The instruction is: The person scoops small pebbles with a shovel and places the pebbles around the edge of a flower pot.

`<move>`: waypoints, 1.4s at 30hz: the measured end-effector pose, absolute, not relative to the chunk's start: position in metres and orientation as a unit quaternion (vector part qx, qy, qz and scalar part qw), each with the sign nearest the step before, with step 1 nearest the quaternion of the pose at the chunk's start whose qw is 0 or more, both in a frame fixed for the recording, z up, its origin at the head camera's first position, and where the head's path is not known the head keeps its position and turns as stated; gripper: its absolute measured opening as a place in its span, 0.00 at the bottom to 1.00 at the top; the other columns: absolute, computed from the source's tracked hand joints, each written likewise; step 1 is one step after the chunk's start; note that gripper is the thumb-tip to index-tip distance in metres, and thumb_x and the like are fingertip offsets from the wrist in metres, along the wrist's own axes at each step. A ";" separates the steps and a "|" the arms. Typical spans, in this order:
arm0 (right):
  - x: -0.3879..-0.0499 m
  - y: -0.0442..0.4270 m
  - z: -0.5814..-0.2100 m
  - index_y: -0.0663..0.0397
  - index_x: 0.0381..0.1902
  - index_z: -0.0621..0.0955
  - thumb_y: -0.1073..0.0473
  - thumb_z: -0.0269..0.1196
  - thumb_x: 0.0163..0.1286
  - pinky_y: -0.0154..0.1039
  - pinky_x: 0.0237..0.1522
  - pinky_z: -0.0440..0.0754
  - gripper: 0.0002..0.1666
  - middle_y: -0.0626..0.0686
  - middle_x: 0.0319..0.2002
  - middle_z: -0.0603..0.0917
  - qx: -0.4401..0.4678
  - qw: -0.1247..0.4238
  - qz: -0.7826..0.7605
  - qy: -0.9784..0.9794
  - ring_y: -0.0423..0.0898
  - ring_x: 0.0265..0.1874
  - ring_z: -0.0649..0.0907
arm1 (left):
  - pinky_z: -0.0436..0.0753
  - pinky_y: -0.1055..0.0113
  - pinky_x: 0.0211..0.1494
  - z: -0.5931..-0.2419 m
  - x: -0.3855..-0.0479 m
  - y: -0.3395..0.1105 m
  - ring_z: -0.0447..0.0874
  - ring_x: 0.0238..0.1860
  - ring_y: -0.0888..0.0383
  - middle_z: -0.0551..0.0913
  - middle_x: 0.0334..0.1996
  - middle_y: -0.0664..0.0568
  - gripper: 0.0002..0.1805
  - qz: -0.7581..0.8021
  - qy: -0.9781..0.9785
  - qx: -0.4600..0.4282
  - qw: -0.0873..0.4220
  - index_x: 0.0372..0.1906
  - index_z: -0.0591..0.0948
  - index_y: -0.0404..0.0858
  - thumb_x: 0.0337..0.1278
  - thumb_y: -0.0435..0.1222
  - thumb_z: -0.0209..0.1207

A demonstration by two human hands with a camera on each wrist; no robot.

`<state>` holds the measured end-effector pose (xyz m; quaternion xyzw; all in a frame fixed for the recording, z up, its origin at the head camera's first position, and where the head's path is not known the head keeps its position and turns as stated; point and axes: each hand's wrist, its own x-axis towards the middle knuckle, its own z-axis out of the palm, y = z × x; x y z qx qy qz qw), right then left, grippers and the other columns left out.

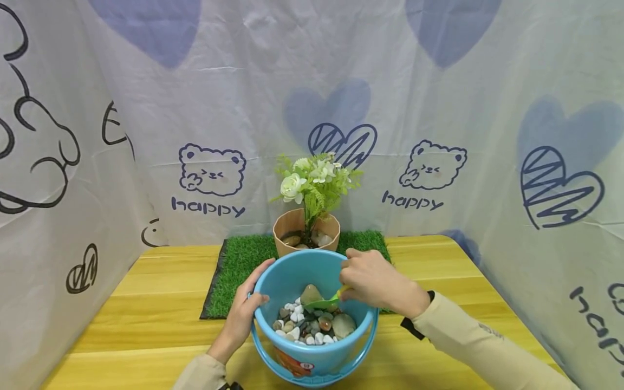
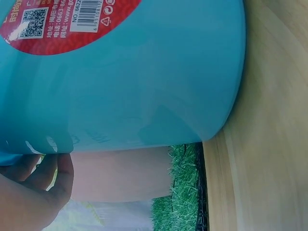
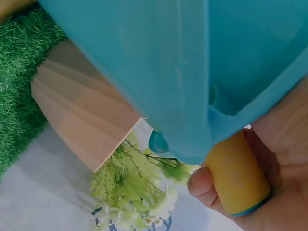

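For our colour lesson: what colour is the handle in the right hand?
Yellow handle, teal at its end: clearest in the right wrist view.

Right grip (image 3: 286,185): lower right, curled round yellow handle
Yellow handle (image 3: 238,175): blue-ended, upper part behind bucket edge
Blue bucket (image 3: 139,53): across top, middle to right
Peach planter (image 3: 86,108): left of centre, tilted in frame
Pale-flowered plant (image 3: 132,185): lower middle
Green turf (image 3: 19,72): left edge, upper half

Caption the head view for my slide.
Left hand grips a blue bucket of pebbles; right hand holds a yellow-handled green shovel inside it.
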<state>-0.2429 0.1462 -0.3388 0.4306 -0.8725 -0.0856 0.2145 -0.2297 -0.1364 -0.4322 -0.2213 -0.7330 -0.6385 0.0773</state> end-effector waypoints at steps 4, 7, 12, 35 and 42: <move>-0.246 0.147 -0.341 0.39 0.19 0.83 0.40 0.72 0.51 0.29 0.18 0.59 0.14 0.40 0.19 0.76 0.434 0.229 -0.077 -0.868 0.39 0.22 0.64 | 0.80 0.45 0.53 -0.432 -0.230 -0.137 0.73 0.62 0.34 0.69 0.68 0.38 0.38 -0.639 -0.732 -0.227 0.075 0.74 0.63 0.52 0.54 0.30 0.43; -0.250 0.146 -0.343 0.38 0.21 0.84 0.40 0.71 0.53 0.29 0.19 0.59 0.13 0.40 0.20 0.75 0.431 0.229 -0.059 -0.871 0.39 0.23 0.65 | 0.80 0.45 0.53 -0.433 -0.230 -0.138 0.73 0.62 0.34 0.69 0.68 0.38 0.38 -0.641 -0.730 -0.228 0.075 0.74 0.63 0.53 0.54 0.30 0.43; -0.255 0.146 -0.345 0.38 0.24 0.86 0.40 0.70 0.54 0.29 0.20 0.62 0.12 0.40 0.22 0.77 0.421 0.225 -0.047 -0.878 0.40 0.25 0.66 | 0.81 0.44 0.52 -0.433 -0.230 -0.138 0.73 0.62 0.33 0.68 0.68 0.38 0.38 -0.643 -0.729 -0.224 0.068 0.75 0.62 0.50 0.55 0.31 0.43; -0.264 0.157 -0.350 0.40 0.38 0.90 0.45 0.72 0.53 0.35 0.34 0.64 0.15 0.42 0.32 0.80 0.397 0.264 0.027 -0.878 0.42 0.32 0.69 | 0.81 0.45 0.52 -0.432 -0.229 -0.137 0.72 0.63 0.34 0.68 0.69 0.38 0.38 -0.641 -0.730 -0.226 0.074 0.74 0.63 0.52 0.54 0.31 0.43; -0.261 0.153 -0.353 0.39 0.36 0.90 0.46 0.74 0.52 0.36 0.33 0.62 0.13 0.42 0.31 0.79 0.379 0.276 0.044 -0.882 0.41 0.30 0.68 | 0.81 0.49 0.50 -0.432 -0.230 -0.138 0.73 0.62 0.36 0.69 0.68 0.39 0.38 -0.635 -0.734 -0.228 0.080 0.74 0.63 0.52 0.54 0.30 0.43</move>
